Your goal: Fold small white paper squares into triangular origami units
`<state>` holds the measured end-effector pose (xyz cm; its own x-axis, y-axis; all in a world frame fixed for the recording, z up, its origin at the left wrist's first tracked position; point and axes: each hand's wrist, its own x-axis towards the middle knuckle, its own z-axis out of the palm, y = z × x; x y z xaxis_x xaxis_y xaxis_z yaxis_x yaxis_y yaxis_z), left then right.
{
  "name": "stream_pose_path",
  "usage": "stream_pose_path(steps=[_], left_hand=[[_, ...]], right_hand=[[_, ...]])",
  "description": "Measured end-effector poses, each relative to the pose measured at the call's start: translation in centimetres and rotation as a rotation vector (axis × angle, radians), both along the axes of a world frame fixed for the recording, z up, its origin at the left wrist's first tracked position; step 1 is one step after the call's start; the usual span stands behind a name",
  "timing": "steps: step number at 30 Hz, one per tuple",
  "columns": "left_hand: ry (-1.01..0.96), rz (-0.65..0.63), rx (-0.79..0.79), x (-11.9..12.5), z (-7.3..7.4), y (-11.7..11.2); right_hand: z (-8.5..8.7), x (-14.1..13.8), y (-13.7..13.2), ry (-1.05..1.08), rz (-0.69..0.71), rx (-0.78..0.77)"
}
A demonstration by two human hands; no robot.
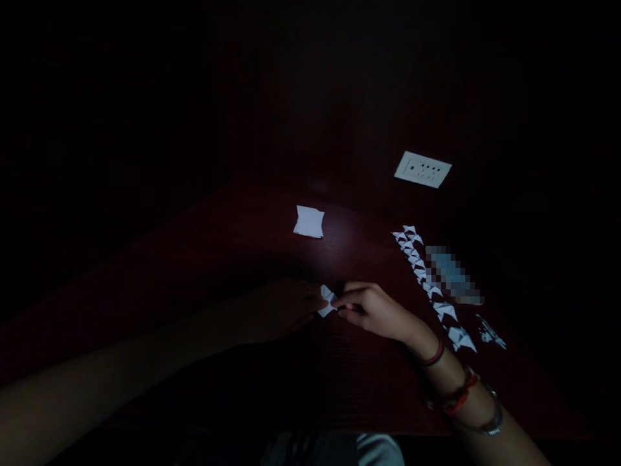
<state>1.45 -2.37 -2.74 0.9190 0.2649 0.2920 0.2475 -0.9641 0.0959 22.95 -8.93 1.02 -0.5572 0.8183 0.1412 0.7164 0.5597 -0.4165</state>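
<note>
Between my two hands, on the dark red table (272, 239), lies a small white folded paper (327, 299) with crease lines on it. My left hand (286, 307), mostly in shadow, presses its fingertips on the paper's left side. From the right, my right hand (376, 310) pinches the paper's other edge with curled fingers. A stack of white paper squares (309, 222) lies farther back. On the right, a long row of folded white paper pieces (417, 265) runs from back to front.
A white socket plate (423, 169) is at the back right. Beside the folded row lies a blurred-out bluish object (453, 275), and nearer me some small white scraps (491, 333). The surroundings are very dark. Part of my clothed leg (381, 450) shows below the table edge.
</note>
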Motion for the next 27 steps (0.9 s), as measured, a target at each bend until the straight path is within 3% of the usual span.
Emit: stream_pose_path(steps=[15,27], left_hand=[[0.034,0.029,0.046,0.0,0.5,-0.1],[0.039,-0.035,0.054,-0.1,0.5,-0.1]], right_hand=[[1.5,-0.3,-0.8,-0.211,0.024,0.018],[0.7,-0.2,-0.4,-0.264,0.033,0.102]])
